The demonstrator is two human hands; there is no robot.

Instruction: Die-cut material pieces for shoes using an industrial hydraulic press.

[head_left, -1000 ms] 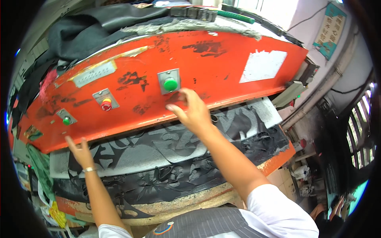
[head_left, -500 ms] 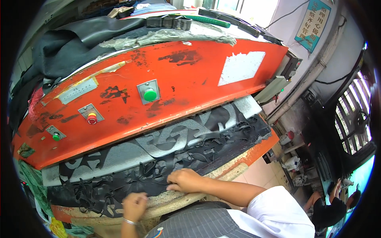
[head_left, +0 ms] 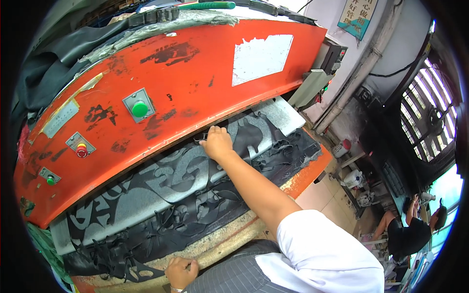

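Note:
My right hand (head_left: 217,142) reaches over the pale cutting board (head_left: 115,218), close under the lower edge of the orange press (head_left: 168,83). Its fingers are closed, and a thin, shiny curved edge shows beside the fingertips; what it belongs to is unclear. Under that forearm lies a black sheet with shapes cut out of it (head_left: 168,178), so pale board shows through the gaps. My left hand (head_left: 181,272) is curled at the worn front edge, close to black leather-like scraps (head_left: 132,249); its palm side is hidden.
Green buttons (head_left: 139,109) and a red knob (head_left: 81,150) sit on the press front. Above it lie dark sheets (head_left: 68,63) and a green-handled tool (head_left: 207,6). A grey control box (head_left: 312,88) juts out at right. Farther right, another person (head_left: 413,232) sits.
My right hand has gone from the front scraps forward onto the board. The left hand has moved slightly down and right, against the front edge. The view has shifted right.

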